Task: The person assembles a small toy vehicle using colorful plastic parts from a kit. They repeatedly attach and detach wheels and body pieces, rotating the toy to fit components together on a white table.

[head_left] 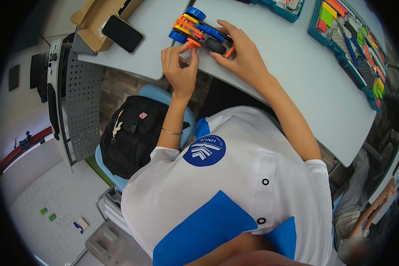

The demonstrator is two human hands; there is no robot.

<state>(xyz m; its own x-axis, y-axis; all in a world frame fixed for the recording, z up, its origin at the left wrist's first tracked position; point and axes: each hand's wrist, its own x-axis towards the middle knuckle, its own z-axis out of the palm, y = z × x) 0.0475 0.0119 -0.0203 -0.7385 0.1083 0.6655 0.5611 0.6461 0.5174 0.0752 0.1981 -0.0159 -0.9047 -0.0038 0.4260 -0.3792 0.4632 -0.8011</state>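
Observation:
A small vehicle model (191,27) built from plastic construction pieces is at the near edge of the white table. It has blue wheels at its left end, with orange and yellow parts between them, and black parts toward the right. My left hand (180,71) pinches an orange connector piece (193,43) at the model's near left side; whether this piece is fully joined on cannot be made out. Thumb and fingers of my right hand (248,55) close round the model's right end, by a black wheel (216,46) and an orange bar (229,51).
On the table (292,71), a phone (123,33) leans on an open cardboard box (93,26) at left. A teal case (341,57) of colourful pieces stands at right, another teal tray (284,9) behind. A black backpack (135,133) rests on a blue chair.

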